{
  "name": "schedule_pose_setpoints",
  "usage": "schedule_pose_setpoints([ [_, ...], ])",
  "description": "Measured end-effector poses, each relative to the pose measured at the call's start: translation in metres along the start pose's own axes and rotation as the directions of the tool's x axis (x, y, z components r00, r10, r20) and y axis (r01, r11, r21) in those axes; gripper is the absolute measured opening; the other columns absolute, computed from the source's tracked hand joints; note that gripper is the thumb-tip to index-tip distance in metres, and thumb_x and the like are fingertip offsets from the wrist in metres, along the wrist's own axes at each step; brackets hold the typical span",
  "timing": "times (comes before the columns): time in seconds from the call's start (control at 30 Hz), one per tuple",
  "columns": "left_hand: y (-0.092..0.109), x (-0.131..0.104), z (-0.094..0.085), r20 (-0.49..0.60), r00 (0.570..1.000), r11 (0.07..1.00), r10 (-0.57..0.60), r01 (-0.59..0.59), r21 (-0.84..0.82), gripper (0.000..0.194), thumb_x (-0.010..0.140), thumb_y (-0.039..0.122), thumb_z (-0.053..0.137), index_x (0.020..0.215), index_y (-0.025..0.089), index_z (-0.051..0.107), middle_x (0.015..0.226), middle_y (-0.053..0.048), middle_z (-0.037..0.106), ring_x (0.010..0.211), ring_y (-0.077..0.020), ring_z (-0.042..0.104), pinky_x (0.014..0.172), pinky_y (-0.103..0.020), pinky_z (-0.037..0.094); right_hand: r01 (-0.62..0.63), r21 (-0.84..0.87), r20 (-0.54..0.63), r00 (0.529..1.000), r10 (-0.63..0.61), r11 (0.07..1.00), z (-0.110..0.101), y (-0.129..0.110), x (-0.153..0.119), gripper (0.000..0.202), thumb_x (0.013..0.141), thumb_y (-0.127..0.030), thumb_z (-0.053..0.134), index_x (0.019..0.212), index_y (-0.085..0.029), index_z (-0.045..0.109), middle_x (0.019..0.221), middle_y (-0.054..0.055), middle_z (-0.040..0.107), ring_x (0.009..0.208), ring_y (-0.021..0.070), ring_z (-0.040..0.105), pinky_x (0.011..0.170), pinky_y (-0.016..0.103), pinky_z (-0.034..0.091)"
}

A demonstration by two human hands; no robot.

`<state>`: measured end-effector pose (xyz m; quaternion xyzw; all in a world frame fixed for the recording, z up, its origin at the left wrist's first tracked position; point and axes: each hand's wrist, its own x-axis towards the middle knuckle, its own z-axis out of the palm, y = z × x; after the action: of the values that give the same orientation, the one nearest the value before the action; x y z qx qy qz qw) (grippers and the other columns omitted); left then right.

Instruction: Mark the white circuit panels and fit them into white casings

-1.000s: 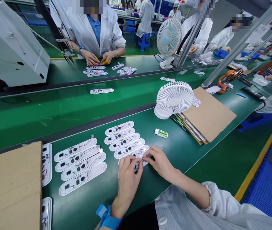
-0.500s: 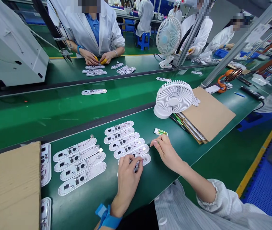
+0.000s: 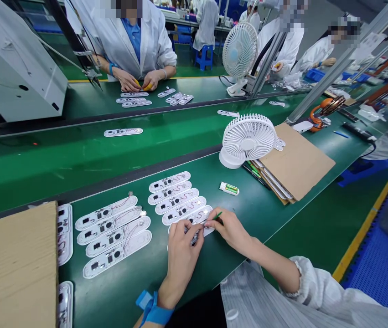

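Observation:
My left hand (image 3: 184, 255), with a blue strap at the wrist, is closed with its fingertips on the nearest white oval casing (image 3: 209, 231), mostly hidden beneath the fingers. My right hand (image 3: 228, 229) pinches a thin green stick-like tool (image 3: 217, 215). Its fingertips meet the same casing's right end, close to the left fingers; the tool's lower end is hidden. Behind them lies a slanted row of like casings (image 3: 181, 213) holding black parts, thin red wires and small round discs. Farther left is a second row of casings (image 3: 116, 234).
A cardboard sheet (image 3: 16, 269) covers the left side. A white fan (image 3: 248, 139) stands behind my right hand, with a small green-and-white container (image 3: 229, 188) before it. Stacked cardboard (image 3: 298, 164) lies right. Beyond the green conveyor belt (image 3: 77, 159), a co-worker's hands (image 3: 128, 82) hold yellow-tipped fingers together.
My right hand has moved left and down with the green tool to the casing's end. My left hand stays put. Casings on the belt have shifted left.

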<state>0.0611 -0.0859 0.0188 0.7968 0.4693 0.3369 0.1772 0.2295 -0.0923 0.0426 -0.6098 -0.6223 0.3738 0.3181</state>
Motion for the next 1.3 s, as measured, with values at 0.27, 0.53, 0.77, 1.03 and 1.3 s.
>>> schedule_pose_setpoints([
  [0.27,0.001,0.000,-0.001,0.013,1.000,1.000,-0.011,0.011,0.001,0.014,0.086,0.012,0.058,0.087,0.020,0.070,0.079,-0.003,0.051,0.075,-0.0190,0.045,0.065,-0.030,0.040,0.009,0.072,-0.078,0.997,-0.004,0.997,0.008,0.003,-0.005,0.014,0.090,-0.029,0.058,0.078,-0.023,0.055,0.074,-0.001,0.066,0.066,0.0173,0.062,0.061,0.028,0.046],
  [0.53,0.000,-0.001,0.001,0.002,1.000,1.000,-0.011,0.011,-0.013,0.011,0.086,0.013,0.059,0.084,0.018,0.068,0.080,-0.004,0.052,0.076,-0.0198,0.045,0.066,-0.031,0.041,0.012,0.095,-0.142,0.990,0.001,0.995,0.013,0.009,-0.009,0.013,0.088,-0.028,0.061,0.079,-0.022,0.056,0.073,0.000,0.066,0.065,0.0173,0.062,0.060,0.027,0.046],
  [0.77,0.000,-0.001,0.000,-0.006,1.000,1.000,-0.004,0.004,-0.014,0.011,0.086,0.013,0.059,0.084,0.019,0.067,0.079,-0.004,0.051,0.076,-0.0199,0.045,0.065,-0.031,0.041,0.025,0.074,-0.155,0.988,-0.013,0.997,0.013,0.010,-0.009,0.012,0.089,-0.026,0.059,0.080,-0.022,0.054,0.071,0.000,0.065,0.063,0.0173,0.061,0.057,0.027,0.045],
  [1.03,-0.001,-0.002,0.001,-0.019,1.000,1.000,0.016,-0.016,0.015,0.013,0.087,0.012,0.056,0.091,0.018,0.067,0.082,-0.005,0.053,0.077,-0.0200,0.046,0.065,-0.031,0.043,0.107,0.025,-0.115,0.988,-0.103,0.994,0.017,0.011,-0.009,0.012,0.091,-0.023,0.051,0.079,-0.023,0.052,0.074,0.001,0.063,0.068,0.0184,0.061,0.062,0.029,0.046],
  [1.3,0.000,-0.007,-0.004,-0.009,0.990,0.974,0.141,-0.137,0.179,0.025,0.095,0.016,0.047,0.110,0.018,0.067,0.092,-0.009,0.057,0.084,-0.0205,0.050,0.071,-0.032,0.049,0.119,0.076,-0.115,0.987,-0.110,0.990,0.022,0.012,-0.006,0.021,0.090,-0.029,0.053,0.070,-0.023,0.048,0.067,0.000,0.056,0.062,0.0176,0.054,0.059,0.030,0.042],
])
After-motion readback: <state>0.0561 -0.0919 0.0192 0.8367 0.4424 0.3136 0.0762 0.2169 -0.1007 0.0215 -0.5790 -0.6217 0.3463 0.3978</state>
